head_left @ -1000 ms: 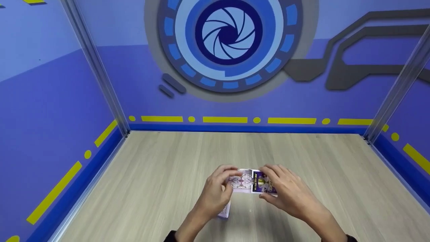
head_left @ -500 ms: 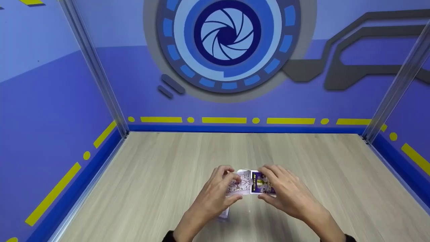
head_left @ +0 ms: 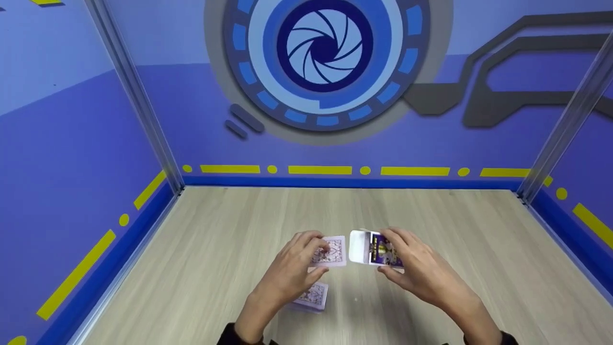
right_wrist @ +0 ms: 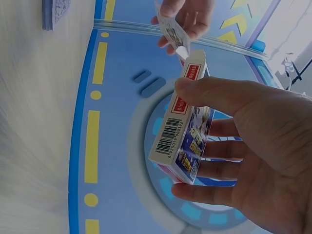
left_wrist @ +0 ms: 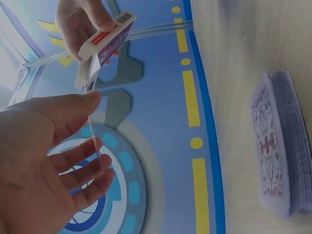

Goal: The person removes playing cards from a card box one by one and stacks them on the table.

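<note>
My left hand (head_left: 287, 270) pinches a playing card (head_left: 336, 250) with a patterned back, above the table. Edge-on in the left wrist view, the card (left_wrist: 91, 127) looks very thin; whether it is one or a few, I cannot tell. A purple and white playing card box (head_left: 383, 250) is gripped between the thumb and fingers of my right hand (head_left: 424, 270). Its white flap (head_left: 358, 247) stands open toward the card, with a small gap between them. On the right wrist view the box (right_wrist: 168, 131) shows a barcode side. A deck of cards (head_left: 315, 296) lies below my left hand, partly hidden.
The wooden table (head_left: 230, 230) reaches back to a blue printed wall (head_left: 191, 124). Side panels stand at left and right, joined by metal corner posts (head_left: 136, 96).
The card and the box were together; now they are apart. My left hand has moved left with the card, my right hand slightly right with the box. More of the deck shows.
</note>
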`<state>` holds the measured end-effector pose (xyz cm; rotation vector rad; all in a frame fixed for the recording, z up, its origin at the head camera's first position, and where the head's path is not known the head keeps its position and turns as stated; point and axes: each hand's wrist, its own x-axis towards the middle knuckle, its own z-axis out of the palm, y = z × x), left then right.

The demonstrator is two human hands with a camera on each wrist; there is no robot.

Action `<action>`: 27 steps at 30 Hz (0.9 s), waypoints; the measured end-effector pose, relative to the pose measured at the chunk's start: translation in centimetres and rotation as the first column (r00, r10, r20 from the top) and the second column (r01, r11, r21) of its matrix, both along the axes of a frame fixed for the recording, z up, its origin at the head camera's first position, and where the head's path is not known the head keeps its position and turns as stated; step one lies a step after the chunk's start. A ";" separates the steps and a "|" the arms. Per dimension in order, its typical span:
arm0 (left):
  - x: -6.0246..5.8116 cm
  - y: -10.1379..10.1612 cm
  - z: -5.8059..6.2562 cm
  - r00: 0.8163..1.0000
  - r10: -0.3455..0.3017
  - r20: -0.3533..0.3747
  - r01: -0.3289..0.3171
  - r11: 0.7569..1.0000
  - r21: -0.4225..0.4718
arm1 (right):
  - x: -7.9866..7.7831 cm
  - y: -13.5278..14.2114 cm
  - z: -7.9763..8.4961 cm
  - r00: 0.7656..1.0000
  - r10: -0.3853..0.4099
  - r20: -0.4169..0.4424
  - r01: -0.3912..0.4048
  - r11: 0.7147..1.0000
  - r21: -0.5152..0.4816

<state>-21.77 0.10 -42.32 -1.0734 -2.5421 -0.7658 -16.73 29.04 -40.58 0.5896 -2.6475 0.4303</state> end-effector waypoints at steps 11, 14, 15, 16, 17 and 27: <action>-0.5 -1.7 0.0 0.999 0.030 0.030 -0.027 0.994 -0.106 | 0.2 1.5 1.2 0.996 -0.090 0.011 0.090 0.995 -0.034; -0.5 -2.0 -0.1 0.998 0.047 0.033 -0.042 0.990 -0.136 | 0.2 2.0 1.4 0.995 -0.099 -0.001 0.098 0.995 -0.032; -0.5 -2.0 -0.1 0.998 0.049 0.032 -0.044 0.989 -0.143 | 0.2 2.1 1.5 0.995 -0.101 -0.007 0.101 0.994 -0.032; -0.5 -2.1 -0.2 0.998 0.051 0.031 -0.046 0.987 -0.151 | 0.2 2.2 1.5 0.995 -0.103 -0.013 0.102 0.994 -0.032; -0.6 -2.1 -0.2 0.998 0.049 0.030 -0.044 0.987 -0.155 | 0.3 2.3 1.6 0.994 -0.108 -0.017 0.107 0.994 -0.032; -0.6 -2.4 -0.8 0.985 0.083 0.154 -0.045 0.971 -0.236 | 0.3 2.7 1.8 0.992 -0.115 -0.044 0.114 0.993 -0.026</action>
